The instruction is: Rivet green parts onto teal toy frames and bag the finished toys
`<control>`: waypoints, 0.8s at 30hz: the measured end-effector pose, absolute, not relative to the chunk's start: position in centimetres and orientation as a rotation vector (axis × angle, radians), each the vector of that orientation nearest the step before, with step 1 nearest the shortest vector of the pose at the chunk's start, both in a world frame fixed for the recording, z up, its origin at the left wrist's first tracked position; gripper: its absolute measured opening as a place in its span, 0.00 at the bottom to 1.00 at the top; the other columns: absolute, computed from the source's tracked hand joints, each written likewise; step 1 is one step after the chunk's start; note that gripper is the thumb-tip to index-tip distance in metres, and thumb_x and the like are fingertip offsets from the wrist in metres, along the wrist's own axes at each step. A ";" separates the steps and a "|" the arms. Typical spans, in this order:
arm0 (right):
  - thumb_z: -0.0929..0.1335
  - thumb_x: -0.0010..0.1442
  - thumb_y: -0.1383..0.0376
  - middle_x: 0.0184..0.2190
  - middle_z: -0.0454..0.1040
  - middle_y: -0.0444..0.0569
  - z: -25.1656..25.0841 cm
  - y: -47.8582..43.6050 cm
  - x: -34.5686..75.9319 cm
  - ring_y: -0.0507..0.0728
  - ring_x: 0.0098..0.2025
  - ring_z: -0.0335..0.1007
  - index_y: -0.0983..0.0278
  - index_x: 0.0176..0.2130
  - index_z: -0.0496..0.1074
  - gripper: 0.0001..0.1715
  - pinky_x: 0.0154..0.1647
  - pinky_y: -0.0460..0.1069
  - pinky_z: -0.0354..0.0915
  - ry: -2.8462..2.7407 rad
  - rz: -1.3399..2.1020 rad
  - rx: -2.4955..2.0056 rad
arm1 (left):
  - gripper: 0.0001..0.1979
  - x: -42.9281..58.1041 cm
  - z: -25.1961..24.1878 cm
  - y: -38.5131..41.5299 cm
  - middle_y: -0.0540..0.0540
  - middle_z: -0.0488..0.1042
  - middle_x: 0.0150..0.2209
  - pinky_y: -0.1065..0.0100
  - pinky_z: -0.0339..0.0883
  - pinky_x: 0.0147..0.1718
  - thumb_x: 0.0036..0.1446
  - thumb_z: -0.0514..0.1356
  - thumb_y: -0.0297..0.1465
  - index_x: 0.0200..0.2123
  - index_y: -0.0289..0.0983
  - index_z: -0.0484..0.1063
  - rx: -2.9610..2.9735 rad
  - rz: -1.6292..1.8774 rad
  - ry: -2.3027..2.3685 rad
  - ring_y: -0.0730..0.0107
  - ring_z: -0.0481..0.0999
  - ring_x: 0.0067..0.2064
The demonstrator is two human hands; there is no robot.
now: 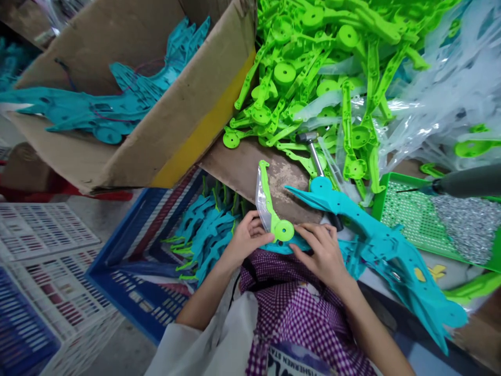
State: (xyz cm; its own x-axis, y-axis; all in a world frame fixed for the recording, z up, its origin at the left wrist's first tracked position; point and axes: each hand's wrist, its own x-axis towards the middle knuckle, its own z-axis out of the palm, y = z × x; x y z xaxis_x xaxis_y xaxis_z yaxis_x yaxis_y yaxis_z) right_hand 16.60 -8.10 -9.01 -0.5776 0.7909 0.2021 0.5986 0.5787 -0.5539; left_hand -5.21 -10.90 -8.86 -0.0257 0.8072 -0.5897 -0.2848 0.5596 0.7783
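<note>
Teal piece partly behind right hand

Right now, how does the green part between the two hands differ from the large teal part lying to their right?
Size: the green part is shorter and slimmer; the large teal part is longer and broader.
Colour: the green part is bright green, the large teal part blue-green.
Pose: the green part is in the left hand; the large teal part lies by the green tray.
Both have a rounded, disc-like end.
</note>
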 end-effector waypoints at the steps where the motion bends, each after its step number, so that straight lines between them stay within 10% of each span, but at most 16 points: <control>1: 0.69 0.61 0.63 0.46 0.76 0.53 -9.0 -8.1 16.6 0.59 0.48 0.72 0.63 0.54 0.66 0.21 0.50 0.57 0.57 -2.381 0.617 -1.121 | 0.29 -5.2 -8.8 -10.9 0.46 0.77 0.41 0.74 0.68 0.31 0.40 0.73 0.31 0.45 0.37 0.64 0.498 0.933 1.332 0.78 0.73 0.29; 24: 0.68 0.61 0.66 0.41 0.77 0.51 -9.1 -8.1 16.8 0.58 0.44 0.73 0.60 0.38 0.70 0.02 0.46 0.55 0.63 -2.267 0.705 -1.203 | 0.25 -4.4 -6.7 -11.2 0.46 0.74 0.44 0.72 0.69 0.30 0.44 0.71 0.33 0.44 0.37 0.65 0.642 0.922 1.394 0.76 0.75 0.29</control>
State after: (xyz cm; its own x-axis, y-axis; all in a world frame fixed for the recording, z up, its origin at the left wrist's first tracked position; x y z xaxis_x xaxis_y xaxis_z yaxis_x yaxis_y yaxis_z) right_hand 16.82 -8.13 -9.14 -0.5014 0.8489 0.1671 0.6045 0.4819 -0.6344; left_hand -4.40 -11.23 -6.73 -0.0612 0.8426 -0.5351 -0.1627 0.5205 0.8382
